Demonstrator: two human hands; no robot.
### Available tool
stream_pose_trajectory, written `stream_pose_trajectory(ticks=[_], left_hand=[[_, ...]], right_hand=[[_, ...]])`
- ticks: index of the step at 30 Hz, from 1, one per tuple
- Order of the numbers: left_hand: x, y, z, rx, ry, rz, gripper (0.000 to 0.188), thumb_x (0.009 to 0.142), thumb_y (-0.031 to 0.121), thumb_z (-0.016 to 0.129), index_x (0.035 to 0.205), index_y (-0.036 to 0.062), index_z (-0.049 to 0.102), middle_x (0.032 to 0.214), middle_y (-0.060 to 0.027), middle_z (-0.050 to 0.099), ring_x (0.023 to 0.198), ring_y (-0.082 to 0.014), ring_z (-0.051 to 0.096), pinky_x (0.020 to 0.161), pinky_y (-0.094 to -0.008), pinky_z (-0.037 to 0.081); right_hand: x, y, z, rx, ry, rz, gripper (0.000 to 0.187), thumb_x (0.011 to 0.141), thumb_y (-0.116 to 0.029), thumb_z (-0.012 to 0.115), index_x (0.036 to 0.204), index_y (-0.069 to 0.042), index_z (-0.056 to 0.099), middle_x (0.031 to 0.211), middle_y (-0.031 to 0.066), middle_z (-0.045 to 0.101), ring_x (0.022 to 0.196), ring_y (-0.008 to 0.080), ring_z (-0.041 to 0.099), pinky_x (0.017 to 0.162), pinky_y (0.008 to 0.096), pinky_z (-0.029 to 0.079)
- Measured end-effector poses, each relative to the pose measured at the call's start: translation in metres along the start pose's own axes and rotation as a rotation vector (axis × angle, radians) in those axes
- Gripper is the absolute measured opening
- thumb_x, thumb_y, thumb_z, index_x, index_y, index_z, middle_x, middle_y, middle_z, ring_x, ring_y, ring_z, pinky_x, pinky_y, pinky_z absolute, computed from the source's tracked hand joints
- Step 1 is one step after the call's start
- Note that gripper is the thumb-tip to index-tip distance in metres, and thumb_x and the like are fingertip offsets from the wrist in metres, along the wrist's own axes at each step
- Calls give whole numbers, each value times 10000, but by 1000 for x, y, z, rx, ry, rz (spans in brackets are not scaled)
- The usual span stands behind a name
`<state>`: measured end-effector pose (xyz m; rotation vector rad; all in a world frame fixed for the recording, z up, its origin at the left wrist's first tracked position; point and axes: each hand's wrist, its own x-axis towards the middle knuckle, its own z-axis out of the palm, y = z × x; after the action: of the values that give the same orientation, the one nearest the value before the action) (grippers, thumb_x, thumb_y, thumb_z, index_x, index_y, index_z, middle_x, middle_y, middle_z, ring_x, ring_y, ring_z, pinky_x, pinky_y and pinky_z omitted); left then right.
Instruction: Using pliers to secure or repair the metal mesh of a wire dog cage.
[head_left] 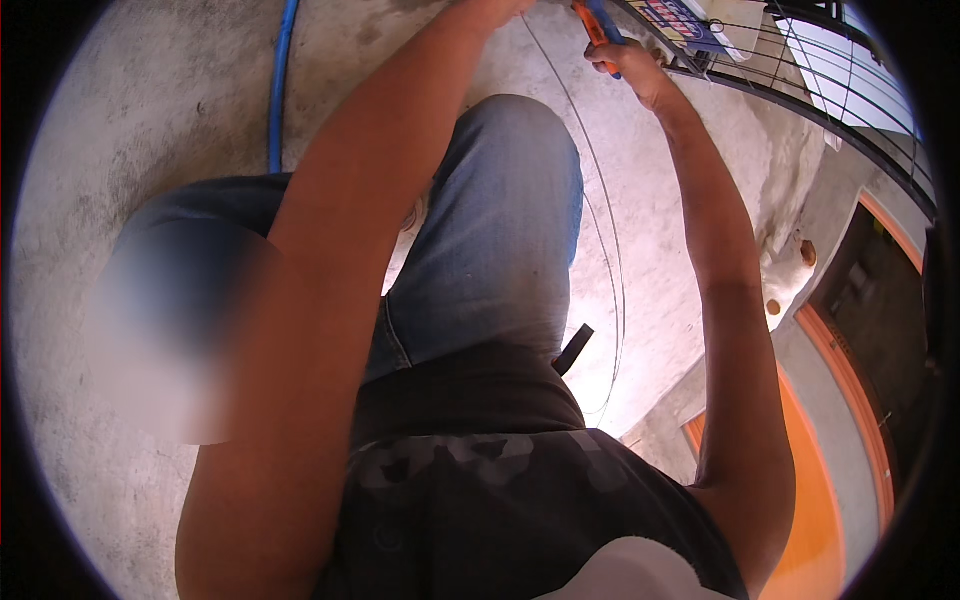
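Note:
At the top edge my left hand (pixel 497 10) is mostly cut off, with its fingers largely outside the picture. A thin wire (pixel 575 108) runs from beside that hand, down past my bent knee in a long loose curve; whether the fingers grip it cannot be told. To the right, my right hand (pixel 637 74) is closed around a hand tool with orange and blue handles (pixel 597 30). The tool's working end lies beyond the top edge, so its exact kind is hidden.
A black metal rack (pixel 770 92) with thin bars stands at the upper right, a printed panel (pixel 680 25) on it. A blue hose (pixel 281 85) lies on the concrete floor (pixel 170 110) at the left. An orange-framed doorway (pixel 850 385) is at the right.

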<state>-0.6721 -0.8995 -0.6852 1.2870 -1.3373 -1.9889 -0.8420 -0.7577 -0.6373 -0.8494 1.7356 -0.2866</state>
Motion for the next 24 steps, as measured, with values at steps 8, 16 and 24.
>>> stream_pose_trajectory(ticks=[8, 16, 24], left_hand=[[-5, -15, 6, 213, 45, -42, 247, 836, 196, 551, 909, 5, 688, 940, -166, 690, 879, -263, 641, 754, -399, 480], [-8, -18, 19, 139, 188, 118, 197, 802, 174, 608, 865, 7, 690, 793, -137, 696, 762, -253, 656, 699, -380, 497], [-8, -37, -22, 169, 3, 278, 173, 878, 188, 601, 931, 46, 683, 824, -135, 691, 779, -217, 646, 729, -348, 493]], right_hand=[[-1, 7, 42, -78, 217, 59, 367, 768, -340, 618, 887, 7, 630, 738, 113, 611, 673, 223, 548, 666, 341, 429], [16, 18, 60, -264, 501, -90, 369, 777, -324, 602, 946, 2, 637, 799, 184, 641, 729, 307, 593, 723, 381, 450], [-6, -5, 13, 235, -153, -161, 264, 794, -288, 623, 786, -24, 615, 697, 34, 527, 671, 142, 481, 747, 281, 371]])
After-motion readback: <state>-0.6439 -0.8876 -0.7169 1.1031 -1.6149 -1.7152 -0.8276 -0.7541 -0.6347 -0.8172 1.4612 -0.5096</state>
